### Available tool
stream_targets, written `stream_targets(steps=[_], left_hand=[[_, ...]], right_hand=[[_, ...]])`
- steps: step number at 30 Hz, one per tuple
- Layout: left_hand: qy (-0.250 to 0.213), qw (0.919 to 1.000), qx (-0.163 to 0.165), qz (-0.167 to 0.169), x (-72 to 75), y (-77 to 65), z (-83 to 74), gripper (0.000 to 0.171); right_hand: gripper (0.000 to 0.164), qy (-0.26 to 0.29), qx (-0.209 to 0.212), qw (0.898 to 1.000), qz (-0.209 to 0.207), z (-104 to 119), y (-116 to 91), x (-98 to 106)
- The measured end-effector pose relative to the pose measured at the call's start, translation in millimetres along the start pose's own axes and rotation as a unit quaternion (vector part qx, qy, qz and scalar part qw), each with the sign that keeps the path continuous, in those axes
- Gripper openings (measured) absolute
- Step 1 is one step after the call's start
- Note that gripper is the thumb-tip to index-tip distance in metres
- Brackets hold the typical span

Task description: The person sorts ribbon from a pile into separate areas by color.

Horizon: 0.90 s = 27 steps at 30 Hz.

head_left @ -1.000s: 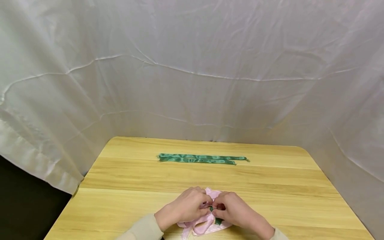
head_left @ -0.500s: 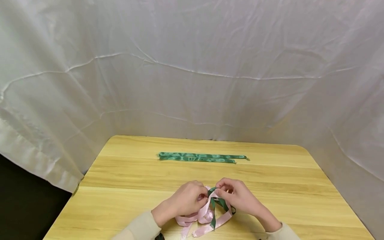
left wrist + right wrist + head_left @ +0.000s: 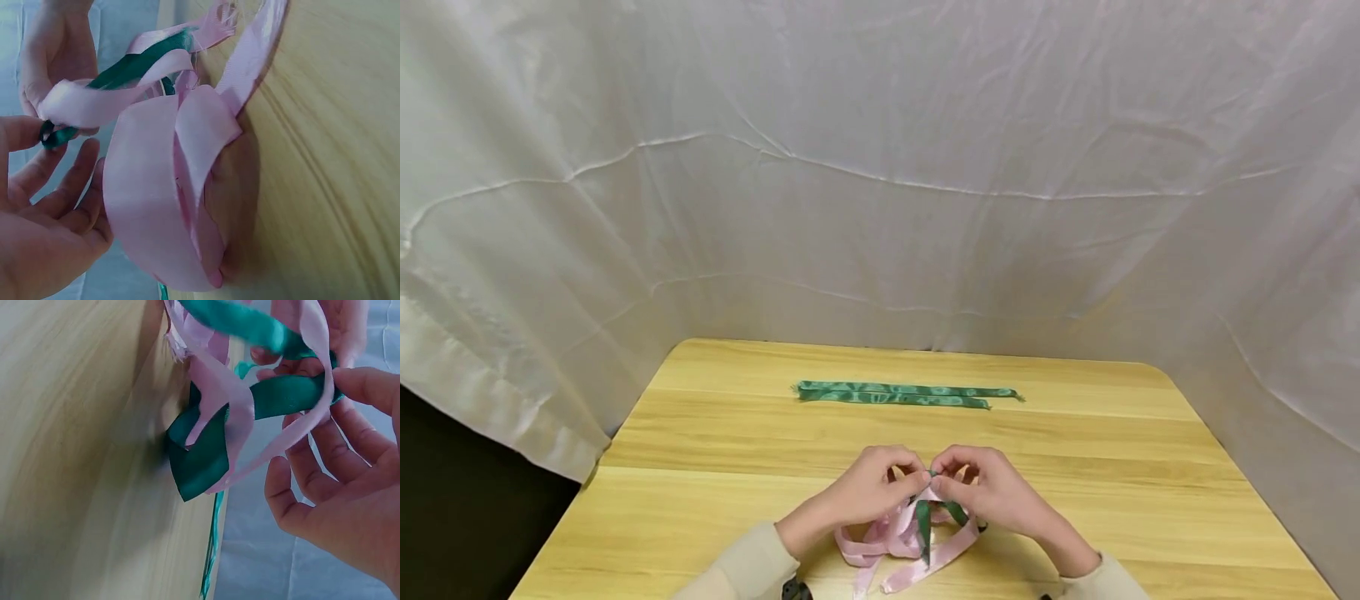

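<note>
My left hand (image 3: 874, 490) and right hand (image 3: 1000, 493) meet fingertip to fingertip over the front of the table. Between thumb and finger, each pinches a narrow green ribbon (image 3: 287, 397) at a small fold. A pink ribbon (image 3: 144, 187) is gathered in wide loops just under the hands, one strand looping up by the pinched fingertips. Green tails hang among the pink loops, and pink ends trail on the wood toward the front edge. In the left wrist view the green ribbon forms a tiny loop at the left fingertips.
Two flat green ribbon strips (image 3: 887, 395) with frayed ends lie side by side farther back on the wooden table (image 3: 715, 433). A pale curtain (image 3: 880, 233) hangs behind the table and along both sides. A dark area shows at the far left.
Both hands rose off the table with the ribbons, spreading the pink loops and green tails into view. The right hand moved apart; then the left fingertips came back to meet it.
</note>
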<state>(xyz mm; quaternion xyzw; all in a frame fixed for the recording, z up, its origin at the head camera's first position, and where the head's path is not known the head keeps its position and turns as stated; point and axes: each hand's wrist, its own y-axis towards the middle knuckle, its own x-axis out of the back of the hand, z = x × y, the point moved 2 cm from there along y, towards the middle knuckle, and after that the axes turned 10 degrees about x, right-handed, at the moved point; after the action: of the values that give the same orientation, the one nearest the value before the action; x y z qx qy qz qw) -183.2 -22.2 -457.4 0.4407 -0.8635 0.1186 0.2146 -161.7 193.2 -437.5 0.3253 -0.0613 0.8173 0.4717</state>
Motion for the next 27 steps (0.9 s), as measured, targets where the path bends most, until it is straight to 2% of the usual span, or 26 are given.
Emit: stream_targets(steps=[2,7,9,14,19,23,27], left_hand=[[-0.015,0.9998,-0.008,-0.012,0.5,-0.1,-0.4,0.017],[-0.065,0.9970,-0.022,-0.037,2.4,-0.5,-0.8,0.012],[-0.085,0.9953,-0.027,-0.039,4.0,-0.2,-1.5,0.011],[-0.124,0.9913,-0.036,-0.024,11.1,-0.2,-3.3,0.015],[-0.126,0.9904,-0.053,-0.020,22.0,-2.0,-3.1,0.019],[-0.120,0.9899,-0.071,-0.025,33.8,-4.5,-3.1,0.015],[-0.108,0.9907,-0.072,-0.039,47.8,-8.6,-0.5,0.013]], right_hand=[[0.009,0.022,-0.001,1.000,0.004,1.1,0.7,-0.2],[0.016,0.038,0.011,0.999,0.011,2.8,2.0,1.4],[0.017,0.029,0.024,0.999,0.011,3.3,2.8,2.5],[0.018,0.056,0.029,0.998,0.026,4.5,5.0,5.6],[0.016,0.060,0.029,0.997,0.039,6.0,5.3,12.1],[0.017,0.042,0.024,0.998,0.050,6.4,4.3,18.2],[0.016,0.027,0.026,0.997,0.061,5.7,3.8,24.1]])
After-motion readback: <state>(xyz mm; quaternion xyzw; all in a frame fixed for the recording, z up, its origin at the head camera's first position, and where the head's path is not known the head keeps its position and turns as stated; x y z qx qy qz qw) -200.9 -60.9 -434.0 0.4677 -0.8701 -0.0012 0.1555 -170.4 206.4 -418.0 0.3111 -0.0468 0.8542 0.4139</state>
